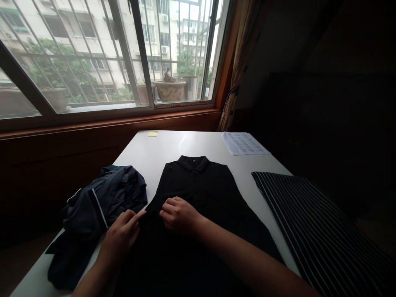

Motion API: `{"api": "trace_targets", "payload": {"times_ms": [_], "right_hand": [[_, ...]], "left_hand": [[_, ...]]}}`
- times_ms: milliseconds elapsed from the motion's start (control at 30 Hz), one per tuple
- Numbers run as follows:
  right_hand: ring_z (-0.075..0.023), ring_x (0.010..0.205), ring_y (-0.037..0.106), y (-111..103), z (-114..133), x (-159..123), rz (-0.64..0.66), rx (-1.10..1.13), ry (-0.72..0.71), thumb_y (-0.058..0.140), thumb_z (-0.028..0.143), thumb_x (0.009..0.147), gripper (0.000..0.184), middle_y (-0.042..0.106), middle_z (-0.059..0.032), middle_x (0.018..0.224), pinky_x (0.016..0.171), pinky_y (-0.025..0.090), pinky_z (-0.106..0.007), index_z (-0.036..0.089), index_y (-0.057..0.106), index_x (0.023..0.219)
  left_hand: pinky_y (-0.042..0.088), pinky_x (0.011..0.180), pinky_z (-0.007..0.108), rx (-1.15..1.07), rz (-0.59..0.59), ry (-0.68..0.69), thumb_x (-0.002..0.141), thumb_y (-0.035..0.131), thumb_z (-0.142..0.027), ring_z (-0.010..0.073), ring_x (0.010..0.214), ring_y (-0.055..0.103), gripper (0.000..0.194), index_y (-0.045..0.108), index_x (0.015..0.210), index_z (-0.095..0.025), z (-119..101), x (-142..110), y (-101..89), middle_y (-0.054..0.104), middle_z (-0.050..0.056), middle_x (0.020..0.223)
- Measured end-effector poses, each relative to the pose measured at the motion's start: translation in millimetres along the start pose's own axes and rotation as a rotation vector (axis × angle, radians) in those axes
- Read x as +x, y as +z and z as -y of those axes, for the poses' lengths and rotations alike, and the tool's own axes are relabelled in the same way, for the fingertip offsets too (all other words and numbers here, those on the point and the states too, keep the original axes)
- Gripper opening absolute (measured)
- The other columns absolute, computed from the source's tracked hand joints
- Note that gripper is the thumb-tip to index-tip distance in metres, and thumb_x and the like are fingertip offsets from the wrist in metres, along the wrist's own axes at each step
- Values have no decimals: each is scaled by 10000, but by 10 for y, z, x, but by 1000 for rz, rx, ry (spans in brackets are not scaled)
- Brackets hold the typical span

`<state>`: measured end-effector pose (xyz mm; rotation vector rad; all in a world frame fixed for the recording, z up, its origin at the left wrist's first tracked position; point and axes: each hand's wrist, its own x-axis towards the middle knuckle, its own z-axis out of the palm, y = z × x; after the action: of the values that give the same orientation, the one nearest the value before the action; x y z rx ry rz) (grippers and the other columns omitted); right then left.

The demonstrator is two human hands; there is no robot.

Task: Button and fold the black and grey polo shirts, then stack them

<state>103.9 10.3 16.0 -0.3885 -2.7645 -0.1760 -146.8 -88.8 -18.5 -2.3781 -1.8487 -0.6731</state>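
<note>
While the black collared shirt [210, 189] lies flat with its collar away from the person, at the centre and lower centre of the frame, both hands work at its left side. The left hand [122, 233] has its index finger stretched out to the shirt's edge, the other fingers bent beneath; whether they pinch the fabric I cannot tell. The right hand [179, 214] rests over the shirt front, its fingers curled close together; whether cloth is caught in them is hidden.

White bench [198, 142] surface shows beyond the collar and as a strip between the shirt and the striped cloth [309, 214] at lower right, which covers part of the bench's right edge. On the left, the crumpled navy garment [120, 189] leaves a narrower gap, nearly closed beside the left hand, and covers part of the left edge.

The shirt looks matte and smooth, tapering to its shoulders; the striped cloth lies flat with thin pale lines; the navy garment bunches in soft folds, crossed by a white-edged band. Towards the far edge lie printed sheets [245, 143] and a small yellow note [152, 134].
</note>
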Motion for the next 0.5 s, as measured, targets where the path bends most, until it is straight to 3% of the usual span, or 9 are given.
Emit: {"api": "trace_targets", "payload": {"times_ms": [300, 400, 500], "right_hand": [[-224, 991, 537, -29, 44, -34, 70, 61, 44, 541, 265, 936, 118, 620, -63, 972, 804, 437, -347, 171, 611, 948], [-228, 979, 545, -52, 83, -33, 116, 81, 80, 582, 311, 917, 158, 627, -78, 1032, 804, 461, -352, 170, 619, 980], [-226, 976, 562, -48, 118, -46, 125, 115, 93, 573, 337, 934, 204, 634, -102, 1080, 841, 488, -364, 156, 628, 1010]], "left_hand": [[563, 835, 348, 14, 89, -34, 937, 487, -232, 224, 973, 636, 363, 651, 1256, -285, -41, 45, -73, 635, 58, 1046], [561, 923, 364, -27, 105, -15, 952, 492, -276, 237, 1099, 630, 370, 630, 1295, -280, -90, 187, -136, 640, 70, 1189], [491, 1069, 409, -29, 118, 106, 997, 442, -294, 248, 1285, 553, 419, 556, 1399, -269, -125, 419, -76, 570, 71, 1412]]}}
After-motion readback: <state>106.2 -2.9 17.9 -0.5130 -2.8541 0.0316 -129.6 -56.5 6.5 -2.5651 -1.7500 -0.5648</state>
